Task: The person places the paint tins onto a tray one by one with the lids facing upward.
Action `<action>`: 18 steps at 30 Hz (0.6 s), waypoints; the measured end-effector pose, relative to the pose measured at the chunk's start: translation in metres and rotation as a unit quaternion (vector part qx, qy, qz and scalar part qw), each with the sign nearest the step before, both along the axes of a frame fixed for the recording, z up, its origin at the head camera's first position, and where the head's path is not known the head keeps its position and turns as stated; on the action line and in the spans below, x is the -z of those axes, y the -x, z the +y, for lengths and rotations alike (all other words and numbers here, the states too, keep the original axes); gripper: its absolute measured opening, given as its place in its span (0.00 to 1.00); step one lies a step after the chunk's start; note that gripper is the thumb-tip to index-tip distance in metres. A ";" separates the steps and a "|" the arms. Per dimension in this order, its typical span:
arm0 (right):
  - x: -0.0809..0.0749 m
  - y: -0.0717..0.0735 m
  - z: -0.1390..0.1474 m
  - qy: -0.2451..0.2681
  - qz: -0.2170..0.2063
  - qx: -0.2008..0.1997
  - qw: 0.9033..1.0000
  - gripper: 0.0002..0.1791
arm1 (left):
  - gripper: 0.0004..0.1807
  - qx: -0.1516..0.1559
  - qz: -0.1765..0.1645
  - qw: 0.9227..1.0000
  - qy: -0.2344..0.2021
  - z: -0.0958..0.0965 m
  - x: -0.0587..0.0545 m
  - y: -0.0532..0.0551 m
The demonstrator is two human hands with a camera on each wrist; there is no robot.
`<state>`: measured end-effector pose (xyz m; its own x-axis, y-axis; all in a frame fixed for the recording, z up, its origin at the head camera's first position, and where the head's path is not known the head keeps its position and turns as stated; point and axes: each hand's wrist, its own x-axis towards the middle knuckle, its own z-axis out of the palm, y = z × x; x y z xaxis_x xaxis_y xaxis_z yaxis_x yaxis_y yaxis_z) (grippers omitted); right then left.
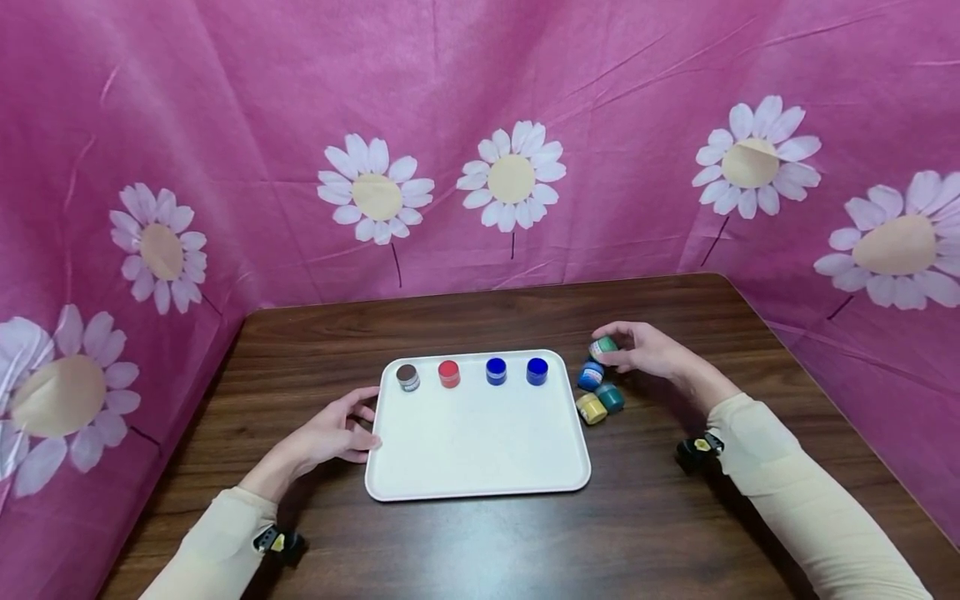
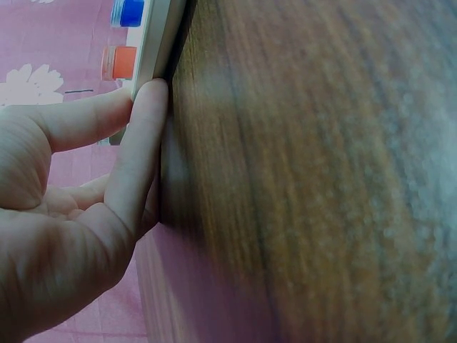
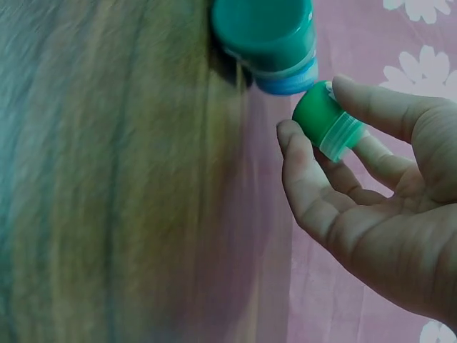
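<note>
My left hand [image 1: 330, 432] pinches the left rim of a white tray [image 1: 474, 446], with fingertips at its edge in the left wrist view. Four small paint jars stand in a row along the tray's far side: brown [image 1: 407, 377], red [image 1: 448, 374] and two blue ones [image 1: 496, 372]. To the right of the tray, my right hand [image 1: 647, 350] holds a green paint jar [image 3: 319, 118] between thumb and fingers. Beside that hand lie a blue jar [image 1: 591, 375], a yellow jar [image 1: 592, 409] and a dark green jar [image 1: 611, 398], grouped close together.
The brown wooden table [image 1: 315, 342] carries the tray and jars. A pink cloth [image 1: 285, 100] printed with white daisies hangs behind and along both sides of it. Each wrist wears a small black camera [image 1: 699, 451].
</note>
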<state>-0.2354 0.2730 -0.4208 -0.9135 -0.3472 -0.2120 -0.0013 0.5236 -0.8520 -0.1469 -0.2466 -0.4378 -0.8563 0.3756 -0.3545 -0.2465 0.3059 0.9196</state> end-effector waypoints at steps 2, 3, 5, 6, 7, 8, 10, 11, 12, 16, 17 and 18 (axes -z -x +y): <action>-0.003 0.001 -0.003 -0.001 0.012 0.000 1.000 0.29 | 0.47 -0.001 0.000 1.000 0.001 0.000 0.001 0.000; -0.004 0.001 -0.005 -0.005 0.021 0.002 1.000 0.28 | 0.47 -0.002 0.000 1.000 0.000 0.000 0.001 0.000; -0.007 0.002 -0.009 -0.009 0.033 0.006 0.999 0.27 | 0.47 -0.002 0.002 1.000 0.002 0.000 0.000 0.000; -0.009 0.003 -0.012 -0.012 0.039 0.007 0.999 0.27 | 0.47 -0.004 0.000 1.000 0.002 0.000 0.000 0.000; -0.011 0.003 -0.015 -0.013 0.044 0.009 0.999 0.27 | 0.47 -0.004 0.001 1.000 0.002 0.000 0.000 0.000; -0.013 0.003 -0.018 -0.015 0.049 0.008 0.999 0.27 | 0.47 -0.004 0.001 1.000 0.002 0.000 0.000 0.000; -0.016 0.003 -0.024 -0.016 0.052 0.003 0.999 0.28 | 0.47 -0.003 0.001 1.000 0.002 0.000 0.000 0.000; -0.018 0.002 -0.028 -0.015 0.053 -0.002 0.998 0.28 | 0.47 -0.003 0.001 1.000 0.002 0.000 0.000 0.000; -0.019 0.001 -0.031 -0.012 0.053 -0.006 0.998 0.28 | 0.47 -0.003 0.000 1.000 0.002 0.000 0.000 0.000; -0.024 -0.003 -0.043 -0.013 0.058 -0.027 0.998 0.27 | 0.46 -0.005 -0.001 1.000 0.005 0.000 0.000 0.001; -0.025 -0.004 -0.046 -0.015 0.060 -0.032 0.998 0.27 | 0.46 -0.006 0.000 1.000 0.006 0.000 0.000 0.001; -0.026 -0.005 -0.049 -0.019 0.062 -0.036 0.997 0.26 | 0.46 -0.006 0.001 1.000 0.007 0.000 -0.001 0.001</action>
<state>-0.2304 0.2235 -0.3946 -0.9066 -0.4065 -0.1133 -0.1441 0.5506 -0.8222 -0.1481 -0.2465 -0.4372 -0.8617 0.3595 -0.3581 -0.2489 0.3157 0.9157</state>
